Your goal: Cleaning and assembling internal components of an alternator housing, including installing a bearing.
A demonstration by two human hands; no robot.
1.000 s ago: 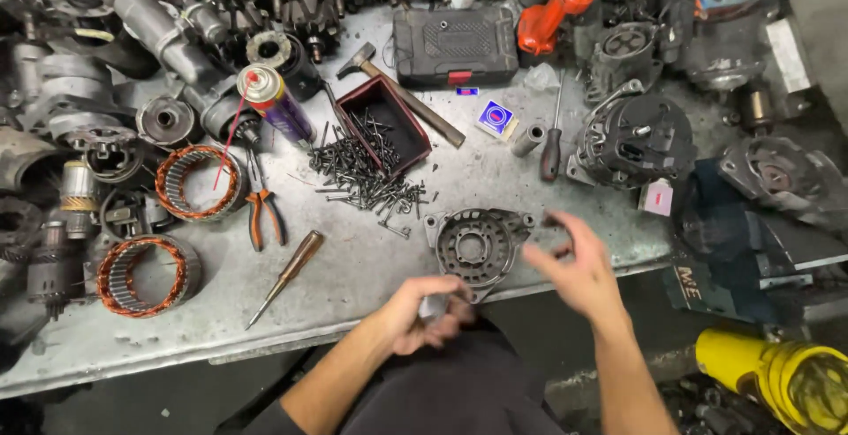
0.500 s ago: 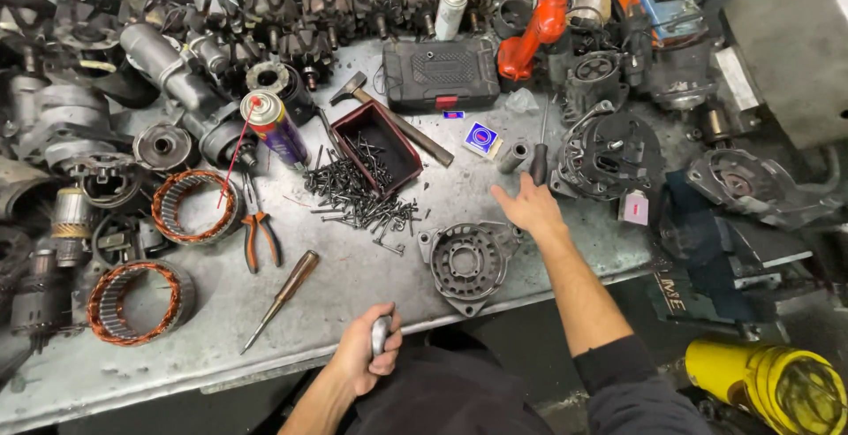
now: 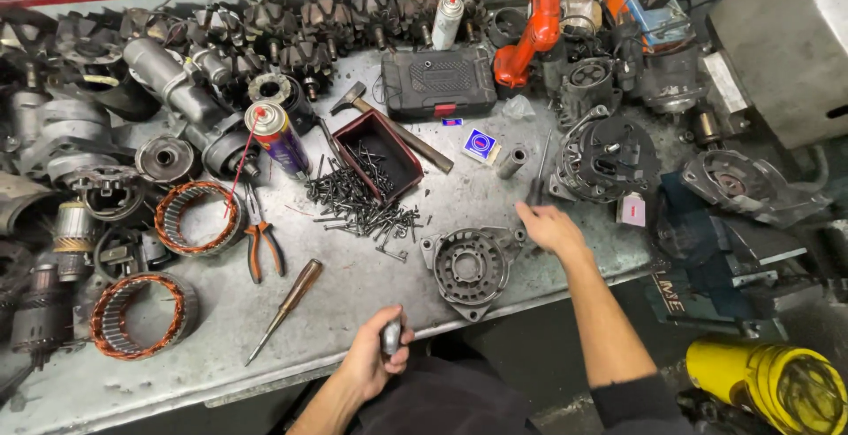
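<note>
Head view: my left hand clamped round small grey metal cylinder at bench edge; my right hand open, fingertips on dark-handled screwdriver, beside round grey cast-metal housing.

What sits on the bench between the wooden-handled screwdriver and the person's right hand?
In the head view, a round grey metal housing lies on the bench between the screwdriver and the right hand, close beside the hand.

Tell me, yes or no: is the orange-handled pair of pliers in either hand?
No; the orange-handled pliers lie on the grey metal bench, apart from both hands.
</note>
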